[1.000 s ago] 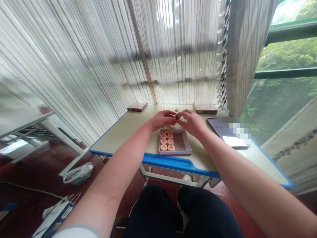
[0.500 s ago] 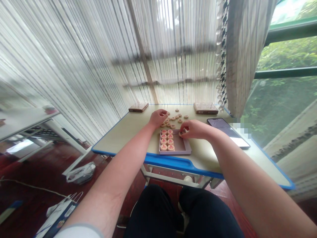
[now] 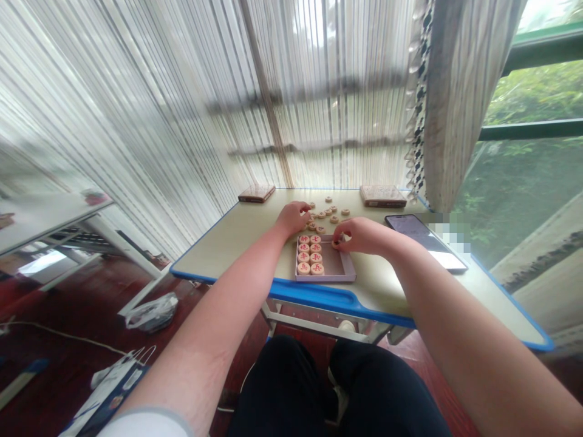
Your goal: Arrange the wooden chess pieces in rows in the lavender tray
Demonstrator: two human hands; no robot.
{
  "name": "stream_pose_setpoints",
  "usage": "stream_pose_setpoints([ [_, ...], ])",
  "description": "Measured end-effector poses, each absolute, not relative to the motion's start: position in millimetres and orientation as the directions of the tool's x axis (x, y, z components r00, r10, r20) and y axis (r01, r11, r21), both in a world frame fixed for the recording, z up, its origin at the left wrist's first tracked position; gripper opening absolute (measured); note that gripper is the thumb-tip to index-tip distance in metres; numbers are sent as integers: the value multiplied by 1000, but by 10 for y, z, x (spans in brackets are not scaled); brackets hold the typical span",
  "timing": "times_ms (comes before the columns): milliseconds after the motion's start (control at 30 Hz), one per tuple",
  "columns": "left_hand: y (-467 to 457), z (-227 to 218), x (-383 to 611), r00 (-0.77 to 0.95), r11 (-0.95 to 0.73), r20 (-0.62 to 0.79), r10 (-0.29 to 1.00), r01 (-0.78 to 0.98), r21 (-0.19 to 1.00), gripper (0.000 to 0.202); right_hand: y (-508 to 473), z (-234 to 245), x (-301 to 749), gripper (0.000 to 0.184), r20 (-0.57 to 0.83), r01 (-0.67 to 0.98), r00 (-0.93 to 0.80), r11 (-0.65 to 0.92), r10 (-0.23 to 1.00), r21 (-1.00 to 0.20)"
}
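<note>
A shallow lilac box (image 3: 348, 276) lies on the desk (image 3: 228, 243) in front of me, with two columns of round wooden chess pieces (image 3: 310, 258) marked in red along its left side. My right hand (image 3: 359, 235) is curled at the box's far right corner, pinching one wooden piece (image 3: 336, 244) just over the box. My left hand (image 3: 294, 217) rests beyond the box's far left corner, fingers bent onto the loose pieces (image 3: 328, 213) scattered on the desk.
A phone (image 3: 426, 241) lies right of the box. Two flat wooden boxes (image 3: 255, 193) (image 3: 381, 195) sit at the desk's far edge by the string curtain. A bag (image 3: 152, 311) and packages lie on the floor at the left. My knees are under the desk.
My hands were joined over the loose pieces a second ago. The right hand has come back to the box with a piece; the left hand has stayed at the loose pieces.
</note>
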State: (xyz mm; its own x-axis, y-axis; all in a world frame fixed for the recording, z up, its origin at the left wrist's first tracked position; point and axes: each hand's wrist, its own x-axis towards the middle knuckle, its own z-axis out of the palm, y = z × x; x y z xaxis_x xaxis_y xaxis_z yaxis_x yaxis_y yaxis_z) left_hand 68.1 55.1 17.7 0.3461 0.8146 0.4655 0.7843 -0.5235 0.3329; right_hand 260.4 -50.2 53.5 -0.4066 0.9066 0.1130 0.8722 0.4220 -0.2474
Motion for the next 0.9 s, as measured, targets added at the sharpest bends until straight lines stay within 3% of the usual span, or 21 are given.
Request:
stream_pose_setpoints([
  [467, 557, 156, 674, 388, -557, 467, 795, 772, 306, 26, -433, 462, 2608, 17, 134, 924, -307, 329, 942, -195],
  [667, 590, 148, 680, 408, -570, 464, 786, 769, 289, 25, -439, 473, 2627, 18, 157, 911, -343, 369, 926, -183],
  [900, 650, 102, 662, 384, -513, 406, 829, 812, 279, 29, -457, 505, 2669, 22, 413, 878, -266, 396, 871, -269],
])
